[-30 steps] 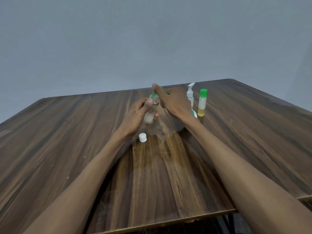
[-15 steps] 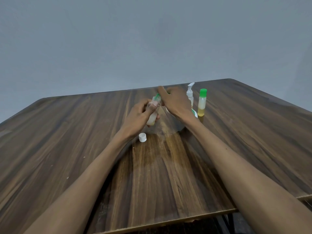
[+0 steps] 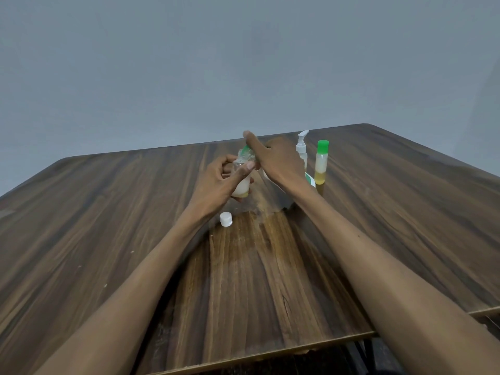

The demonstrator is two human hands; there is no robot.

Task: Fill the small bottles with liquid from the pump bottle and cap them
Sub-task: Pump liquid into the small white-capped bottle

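My left hand [image 3: 216,182] holds a small clear bottle [image 3: 241,186] above the table, tilted slightly, with pale liquid in its lower part. My right hand [image 3: 276,161] is at the bottle's top, fingers on a green cap [image 3: 245,151] that is blurred and mostly hidden. Behind my right wrist stands the white pump bottle [image 3: 302,148], its body largely covered by my hand and arm. A second small bottle [image 3: 321,163] with a green cap stands upright to the right of it, holding pale and yellowish liquid.
A loose white cap [image 3: 226,219] lies on the wooden table [image 3: 270,280] just below my left hand. The table's front edge runs across the bottom of the view, its far edge meets a plain grey wall.
My right hand's fingers have shifted around the green cap on the held bottle, index finger lifting again. The bottle tilts slightly differently. Other items have not moved.
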